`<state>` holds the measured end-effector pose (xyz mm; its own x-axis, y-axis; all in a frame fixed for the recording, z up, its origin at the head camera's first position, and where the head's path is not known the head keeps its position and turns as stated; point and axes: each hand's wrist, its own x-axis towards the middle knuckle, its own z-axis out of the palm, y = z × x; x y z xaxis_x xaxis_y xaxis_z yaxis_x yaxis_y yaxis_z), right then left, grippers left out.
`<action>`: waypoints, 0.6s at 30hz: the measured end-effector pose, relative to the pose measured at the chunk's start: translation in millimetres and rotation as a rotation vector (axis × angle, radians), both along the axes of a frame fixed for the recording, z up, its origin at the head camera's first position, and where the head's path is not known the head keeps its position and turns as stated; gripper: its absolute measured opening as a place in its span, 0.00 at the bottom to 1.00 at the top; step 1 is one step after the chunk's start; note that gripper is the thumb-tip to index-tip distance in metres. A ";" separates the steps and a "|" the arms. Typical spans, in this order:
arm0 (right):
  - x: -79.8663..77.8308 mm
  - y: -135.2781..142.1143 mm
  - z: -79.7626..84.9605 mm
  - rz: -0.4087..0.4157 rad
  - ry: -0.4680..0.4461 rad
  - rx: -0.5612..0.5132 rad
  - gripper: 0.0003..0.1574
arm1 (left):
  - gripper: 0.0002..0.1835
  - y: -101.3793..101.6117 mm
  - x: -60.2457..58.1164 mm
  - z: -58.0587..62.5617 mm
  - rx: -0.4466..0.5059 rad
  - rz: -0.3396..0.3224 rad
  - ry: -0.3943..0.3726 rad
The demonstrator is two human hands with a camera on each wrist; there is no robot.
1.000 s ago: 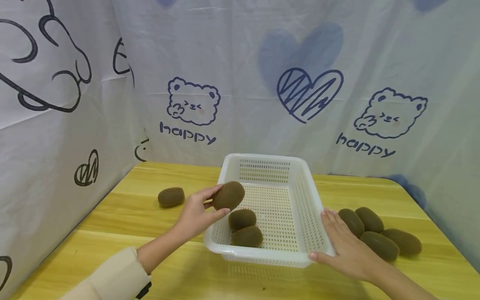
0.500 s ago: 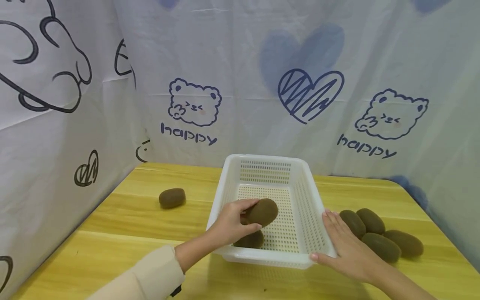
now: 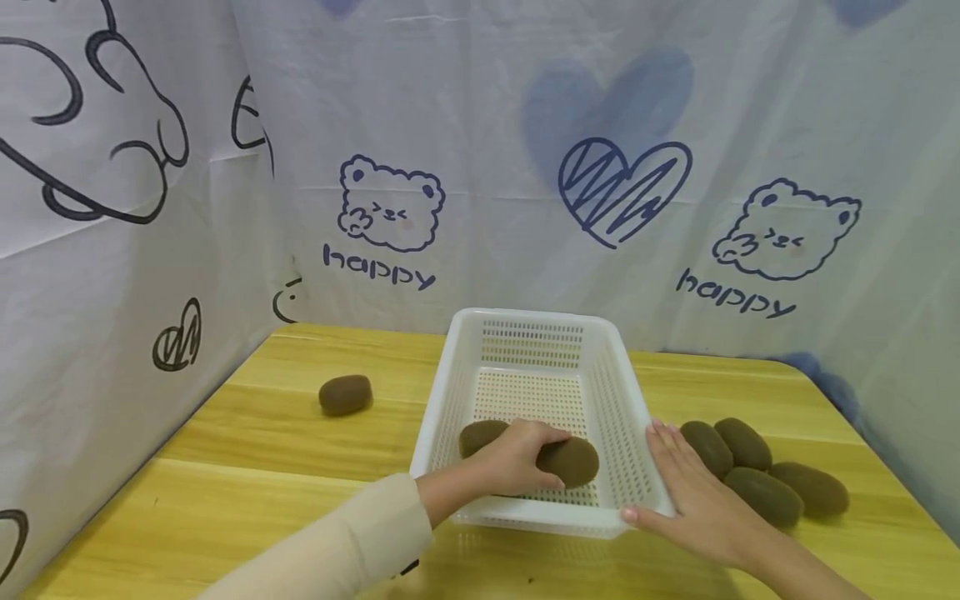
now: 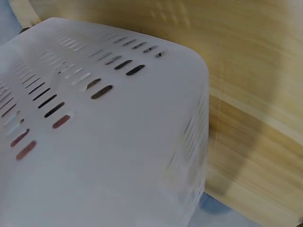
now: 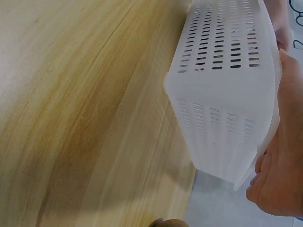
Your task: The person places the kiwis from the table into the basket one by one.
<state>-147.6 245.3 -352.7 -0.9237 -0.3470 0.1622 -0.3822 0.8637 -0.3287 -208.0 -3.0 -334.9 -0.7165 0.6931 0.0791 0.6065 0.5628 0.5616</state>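
The kiwi (image 3: 572, 462) is down in the white basket (image 3: 528, 392), pinched between thumb and fingers of the left hand (image 3: 517, 458); a second kiwi (image 3: 481, 437) lies just beyond that hand. The right hand (image 3: 697, 504) — fingers straight, thumb apart — rests against the basket's rim. Four more kiwis (image 3: 762, 497) sit to its right on the table (image 3: 247, 450).

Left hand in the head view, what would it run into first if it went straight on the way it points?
Probably the right side wall of the white basket; the kiwi in the left hand's grip would touch it first. How low the kiwi sits is hard to judge.
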 end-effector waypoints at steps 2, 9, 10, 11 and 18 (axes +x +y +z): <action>0.4 -0.2 0.7 -0.005 -0.011 -0.004 0.63 | 0.29 4.0 -1.1 -1.2 -0.056 -0.032 -0.010; 0.4 -0.1 1.1 -0.002 -0.006 -0.004 0.63 | 0.28 13.4 -7.7 -7.4 -0.182 -0.147 0.008; 0.5 -0.2 1.2 -0.002 -0.007 -0.004 0.63 | 0.28 14.4 -8.3 -8.1 -0.194 -0.156 0.005; 0.6 -0.3 1.3 -0.002 -0.010 -0.005 0.63 | 0.28 15.4 -8.8 -9.1 -0.205 -0.166 0.001; 0.7 -0.7 2.0 -0.003 -0.021 -0.009 0.63 | 0.26 19.8 -10.1 -12.4 -0.235 -0.179 -0.016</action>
<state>-146.9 244.6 -350.7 -0.9278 -0.3433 0.1459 -0.3730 0.8615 -0.3444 -218.1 16.8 -347.2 -0.5808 0.8067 -0.1092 0.7001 0.5635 0.4386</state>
